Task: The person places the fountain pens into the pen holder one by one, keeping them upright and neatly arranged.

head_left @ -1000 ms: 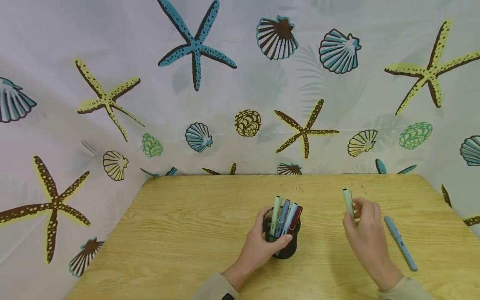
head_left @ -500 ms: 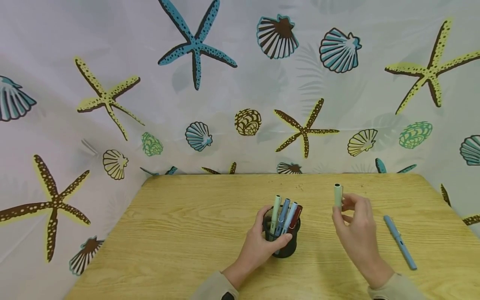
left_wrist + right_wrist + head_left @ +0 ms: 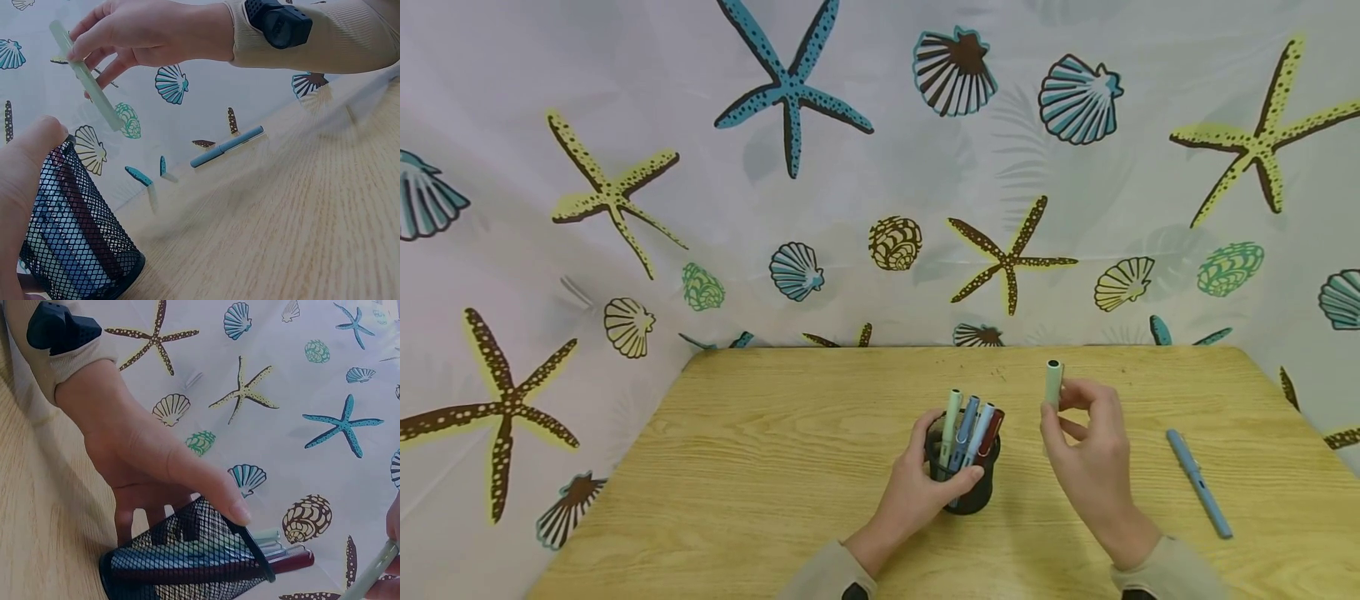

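Note:
My left hand grips a black mesh pen cup, thumb on the near rim and fingers round its far side. In the cup stand a light green pen, a blue pen, a light blue pen and a dark red pen. To the right of the cup, my right hand pinches another light green pen between thumb and fingers, raised off the table. The left wrist view shows that pen tilted.
A blue pen lies on the wooden table, right of my right hand. Behind and beside the table hangs a pale cloth printed with starfish and shells.
My right hand has moved left toward the cup with the light green pen, which now stands more upright. The left hand and cup have stayed in place.

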### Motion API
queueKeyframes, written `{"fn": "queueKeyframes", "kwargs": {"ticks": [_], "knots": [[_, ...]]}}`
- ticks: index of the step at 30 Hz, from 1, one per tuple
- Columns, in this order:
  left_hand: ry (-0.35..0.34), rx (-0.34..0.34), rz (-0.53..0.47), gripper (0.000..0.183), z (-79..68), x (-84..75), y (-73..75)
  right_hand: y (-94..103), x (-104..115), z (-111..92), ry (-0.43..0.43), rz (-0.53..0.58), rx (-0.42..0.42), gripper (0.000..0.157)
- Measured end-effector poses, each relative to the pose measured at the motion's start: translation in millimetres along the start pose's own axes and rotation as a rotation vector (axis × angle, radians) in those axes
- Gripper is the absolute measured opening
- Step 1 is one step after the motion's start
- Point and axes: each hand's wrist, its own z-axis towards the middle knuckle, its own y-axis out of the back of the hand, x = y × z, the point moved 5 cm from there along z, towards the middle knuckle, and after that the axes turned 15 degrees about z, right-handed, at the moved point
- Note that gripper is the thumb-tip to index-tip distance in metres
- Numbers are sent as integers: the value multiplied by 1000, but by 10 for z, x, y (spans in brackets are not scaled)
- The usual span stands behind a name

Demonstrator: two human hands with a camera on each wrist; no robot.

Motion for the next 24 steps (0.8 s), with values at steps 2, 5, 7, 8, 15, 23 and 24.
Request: {"fn": "queueKeyframes", "kwargs": {"ticks": [2,5,7,8,15,23,24], "knots": [[-3,-2,0,78,0,5,-1,-40,23,1,18,25,-14,41],[-14,-6,-1,78,2,6,-3,-100,33,-2,20,98,-33,42],[-20,-8,-3,77,2,5,-2,-139,33,-6,6,169,-43,42],[-21,-9,-2,77,1,5,-1,-159,38,-8,1,199,-46,42],[-14,-12,14,78,-4,7,2,-273,41,-40,-21,290,-64,42],[-19,-14,-4,79,6,0,11,-410,15,-72,-71,385,-59,42],[-20,-13,-4,78,5,-3,12,-427,15,-81,-88,402,-54,42]]}}
